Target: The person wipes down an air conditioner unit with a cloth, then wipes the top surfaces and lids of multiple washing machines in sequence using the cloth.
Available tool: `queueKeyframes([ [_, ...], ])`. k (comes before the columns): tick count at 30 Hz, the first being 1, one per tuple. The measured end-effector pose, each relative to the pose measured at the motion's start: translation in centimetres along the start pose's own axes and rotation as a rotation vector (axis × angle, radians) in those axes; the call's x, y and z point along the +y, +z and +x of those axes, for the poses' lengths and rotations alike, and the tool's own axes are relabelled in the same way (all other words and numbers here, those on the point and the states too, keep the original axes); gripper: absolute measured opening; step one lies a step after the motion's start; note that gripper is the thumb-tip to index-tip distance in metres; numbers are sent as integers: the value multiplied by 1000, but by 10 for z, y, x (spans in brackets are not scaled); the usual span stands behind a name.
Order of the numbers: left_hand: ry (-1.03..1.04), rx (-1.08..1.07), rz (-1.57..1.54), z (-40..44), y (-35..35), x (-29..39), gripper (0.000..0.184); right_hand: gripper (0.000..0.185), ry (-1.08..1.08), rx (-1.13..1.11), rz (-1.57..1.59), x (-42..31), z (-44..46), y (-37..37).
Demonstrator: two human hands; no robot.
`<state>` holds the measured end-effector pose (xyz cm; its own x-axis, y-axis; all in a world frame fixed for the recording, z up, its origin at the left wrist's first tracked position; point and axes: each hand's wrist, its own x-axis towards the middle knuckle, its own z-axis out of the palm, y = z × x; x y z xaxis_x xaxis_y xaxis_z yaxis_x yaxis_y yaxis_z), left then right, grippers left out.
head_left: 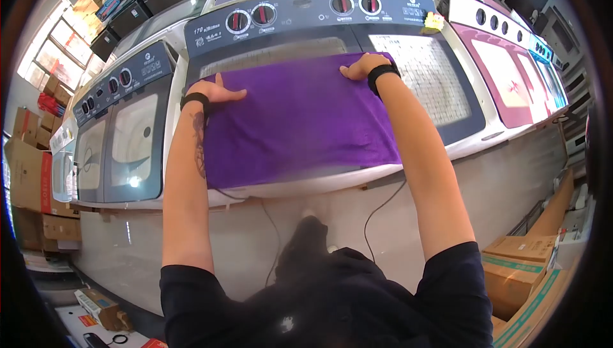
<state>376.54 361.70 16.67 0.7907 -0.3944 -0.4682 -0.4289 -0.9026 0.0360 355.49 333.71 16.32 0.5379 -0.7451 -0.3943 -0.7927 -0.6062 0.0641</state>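
A purple cloth (pixel 300 118) lies spread over the lid of a dark grey twin-tub washing machine (pixel 303 13), its near edge hanging at the white front rim. My left hand (pixel 219 90) is on the cloth's upper left corner, thumb and a finger stretched apart. At the upper right corner, my right hand (pixel 367 66) touches the cloth with its thumb apart from the fingers, which are partly hidden. Both wrists wear black bands. The machine's panel has several red-marked knobs above the cloth.
A smaller grey washing machine (pixel 131 131) stands at left, a pink-lidded one (pixel 498 73) at right. Cardboard boxes (pixel 520 265) are stacked lower right, more boxes (pixel 32 175) at far left. Dark cables (pixel 367 220) hang down to the floor.
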Motion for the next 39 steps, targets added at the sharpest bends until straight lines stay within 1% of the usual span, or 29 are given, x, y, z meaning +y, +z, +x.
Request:
queueKeyframes([
  [1, 13, 1, -28, 15, -3, -2, 121, 91, 29, 15, -25, -6, 8, -4],
  [4, 35, 17, -54, 39, -17, 0, 121, 80, -39, -69, 37, -14, 33, -19],
  [5, 44, 30, -57, 47, -24, 3, 121, 82, -30, -67, 47, -17, 42, -25],
  [7, -27, -38, -115, 81, -28, 5, 120, 87, -11, -63, 59, -22, 62, -29],
  [8, -66, -75, -149, 96, -30, 5, 119, 90, 33, -44, 83, -25, 72, -30],
  [10, -65, -90, -161, 107, -37, 9, 119, 96, 108, -10, 124, -34, 94, -29],
  [11, -69, -97, -166, 111, -41, 11, 119, 101, 107, -13, 155, -35, 106, -28],
  [14, -23, -4, 3, 111, -42, 13, 120, 98, 91, 69, 198, -39, 128, -18],
  [17, -55, -49, -25, 98, -48, 18, 121, 98, 81, 69, 184, -39, 127, -19],
  [20, -47, 14, -35, 112, -33, 11, 119, 98, 69, 79, 194, -39, 124, -19],
  [22, -31, 59, -48, 109, -27, 9, 112, 98, 53, 107, 180, -37, 125, -16],
  [24, 8, 85, -110, 98, -20, 5, 109, 94, 11, 105, 149, -29, 117, -8],
  [26, 43, 56, -112, 104, -9, -5, 103, 92, -62, 101, 110, -21, 112, -3],
  [29, 68, 33, -180, 87, 8, -10, 98, 88, -102, 102, 127, -12, 70, 9],
  [32, 63, 100, -91, 47, 23, -6, 96, 88, -147, 95, 134, 3, 34, 25],
  [36, 90, -41, -96, -15, 39, -5, 90, 89, -209, 116, 122, 22, -8, 48],
  [37, 88, 21, -53, -24, 49, -7, 89, 90, -216, 125, 126, 26, -18, 55],
  [39, 110, 4, -14, -47, 60, -8, 89, 90, -228, 130, 132, 34, -41, 67],
])
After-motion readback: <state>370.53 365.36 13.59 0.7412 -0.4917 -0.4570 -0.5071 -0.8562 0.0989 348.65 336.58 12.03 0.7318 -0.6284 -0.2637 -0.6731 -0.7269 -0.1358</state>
